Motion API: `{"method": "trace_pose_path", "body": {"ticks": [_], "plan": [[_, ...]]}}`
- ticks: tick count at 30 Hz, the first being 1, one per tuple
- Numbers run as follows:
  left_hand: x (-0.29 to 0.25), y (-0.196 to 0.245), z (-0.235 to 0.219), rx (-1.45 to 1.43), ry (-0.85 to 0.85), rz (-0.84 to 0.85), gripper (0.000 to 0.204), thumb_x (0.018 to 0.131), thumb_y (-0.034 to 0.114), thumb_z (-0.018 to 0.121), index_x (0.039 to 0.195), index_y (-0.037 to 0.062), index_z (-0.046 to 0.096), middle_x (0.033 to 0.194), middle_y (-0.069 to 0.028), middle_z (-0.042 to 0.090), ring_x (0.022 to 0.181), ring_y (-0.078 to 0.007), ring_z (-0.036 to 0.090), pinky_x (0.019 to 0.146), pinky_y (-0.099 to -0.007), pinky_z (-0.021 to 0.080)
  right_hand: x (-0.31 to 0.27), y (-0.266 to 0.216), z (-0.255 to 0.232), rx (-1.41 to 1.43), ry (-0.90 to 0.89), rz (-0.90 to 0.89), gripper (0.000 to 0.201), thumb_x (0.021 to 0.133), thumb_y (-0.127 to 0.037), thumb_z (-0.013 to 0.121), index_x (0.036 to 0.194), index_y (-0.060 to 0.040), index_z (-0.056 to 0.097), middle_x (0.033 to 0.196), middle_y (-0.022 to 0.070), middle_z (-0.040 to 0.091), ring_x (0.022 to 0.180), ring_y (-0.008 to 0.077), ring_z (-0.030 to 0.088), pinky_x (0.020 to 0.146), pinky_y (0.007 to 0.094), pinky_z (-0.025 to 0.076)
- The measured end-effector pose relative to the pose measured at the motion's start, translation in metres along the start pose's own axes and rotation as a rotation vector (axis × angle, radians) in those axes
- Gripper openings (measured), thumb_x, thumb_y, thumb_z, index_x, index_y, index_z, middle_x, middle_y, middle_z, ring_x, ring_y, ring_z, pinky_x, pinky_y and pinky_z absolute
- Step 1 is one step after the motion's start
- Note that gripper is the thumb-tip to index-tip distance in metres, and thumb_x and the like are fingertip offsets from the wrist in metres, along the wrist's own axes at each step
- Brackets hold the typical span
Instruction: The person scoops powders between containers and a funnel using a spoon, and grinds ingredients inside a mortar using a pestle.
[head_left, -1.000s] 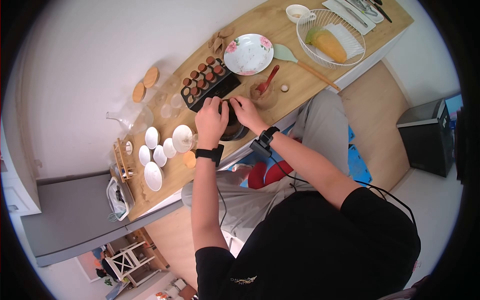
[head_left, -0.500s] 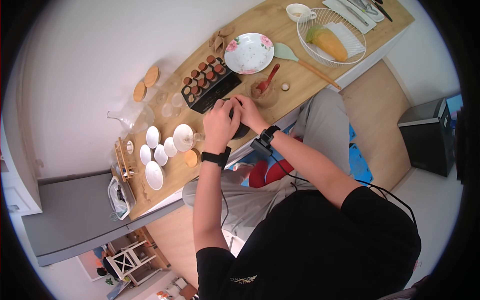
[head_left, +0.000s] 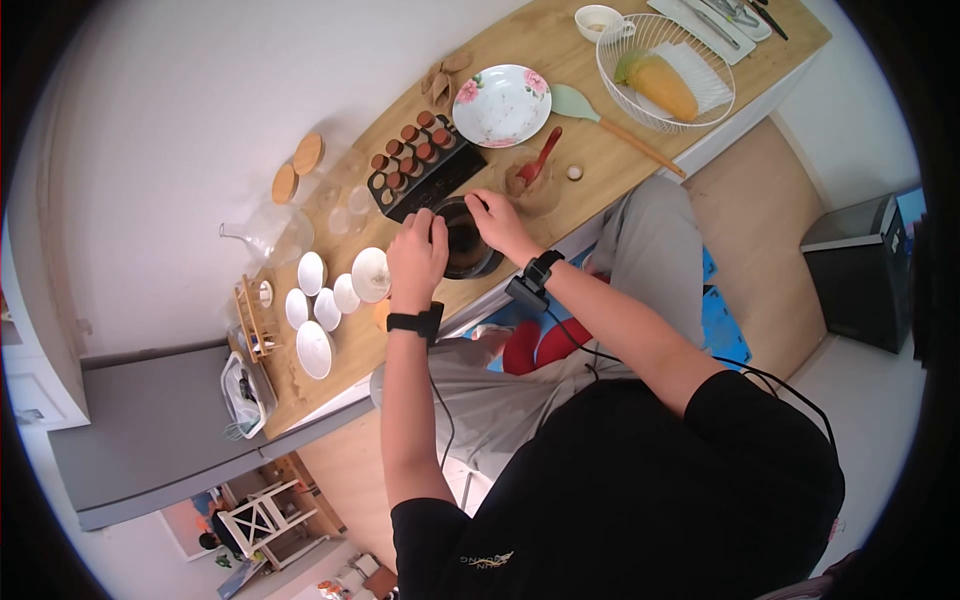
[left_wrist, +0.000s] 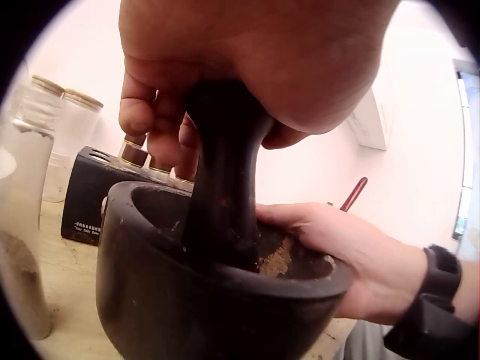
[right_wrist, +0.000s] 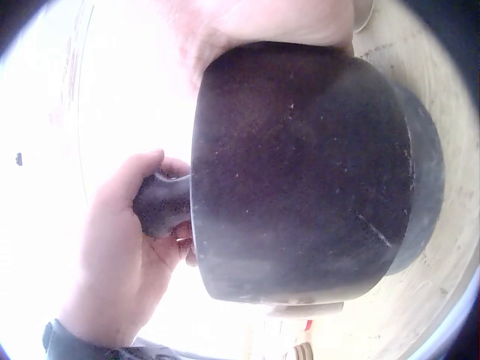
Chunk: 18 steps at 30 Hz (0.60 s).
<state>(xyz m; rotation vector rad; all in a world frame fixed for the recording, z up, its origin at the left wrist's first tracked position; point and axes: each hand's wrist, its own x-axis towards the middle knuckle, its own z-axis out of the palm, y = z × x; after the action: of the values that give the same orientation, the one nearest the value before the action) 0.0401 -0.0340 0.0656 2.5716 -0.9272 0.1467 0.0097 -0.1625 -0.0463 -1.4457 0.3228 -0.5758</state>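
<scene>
A dark stone mortar (head_left: 484, 262) stands at the table's front edge, brown matter inside it. My left hand (head_left: 417, 262) is at its left rim. In the left wrist view, that hand (left_wrist: 255, 56) grips the top of a dark pestle (left_wrist: 225, 180), whose lower end is inside the mortar (left_wrist: 187, 307). With the thumb over the rim, my right hand (head_left: 503, 227) holds the mortar's far right side. The right wrist view shows the mortar (right_wrist: 300, 172) from outside, my right hand (right_wrist: 270, 21) against it and my left hand (right_wrist: 112, 255) around the pestle.
Behind the mortar stands a black rack (head_left: 430, 182) of corked jars. Rightward are a bowl with a red spoon (head_left: 540, 155), a floral plate (head_left: 502, 105), a spatula (head_left: 640, 148) and a wire basket (head_left: 665, 75). Leftward are several white bowls (head_left: 314, 350) and a glass funnel (head_left: 275, 235).
My left hand moved right over the mortar, then back left to its rim, uncovering the inside. My right hand has stayed at the rim.
</scene>
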Motion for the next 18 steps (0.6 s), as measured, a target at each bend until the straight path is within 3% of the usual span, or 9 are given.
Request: {"method": "trace_pose_path", "body": {"ticks": [9,15,18], "plan": [[-0.002,0.040,0.006,-0.057,-0.006,0.156,0.019,0.095,0.020,0.053,0.086,0.0045,0.061,0.082,-0.0155,0.060,0.070,-0.0397,0.060,0.059,-0.0463,0.047,0.000,-0.001,-0.004,0.050,-0.057,0.032,0.027,0.095,-0.020,0.053,0.098,0.0044,0.064,0.083,0.0224,0.066,0.079,0.0367,0.065,0.071,0.0394,0.049],[0.027,0.020,0.015,-0.005,0.049,0.168,0.022,0.096,0.020,0.049,0.090,0.0039,0.062,0.085,-0.0163,0.061,0.077,-0.0395,0.060,0.065,-0.0477,0.048,0.001,0.000,-0.002,0.002,-0.031,-0.028,0.026,0.095,-0.019,0.054,0.097,0.0044,0.064,0.084,0.0241,0.065,0.082,0.0396,0.064,0.072,0.0409,0.049],[0.026,0.008,0.014,-0.019,0.076,0.145,0.022,0.095,0.020,0.050,0.084,0.0040,0.059,0.080,-0.0155,0.060,0.074,-0.0387,0.061,0.064,-0.0480,0.048,0.000,-0.003,-0.002,-0.051,-0.001,-0.038,0.026,0.095,-0.019,0.053,0.097,0.0044,0.064,0.085,0.0246,0.065,0.082,0.0404,0.064,0.072,0.0413,0.049]]}}
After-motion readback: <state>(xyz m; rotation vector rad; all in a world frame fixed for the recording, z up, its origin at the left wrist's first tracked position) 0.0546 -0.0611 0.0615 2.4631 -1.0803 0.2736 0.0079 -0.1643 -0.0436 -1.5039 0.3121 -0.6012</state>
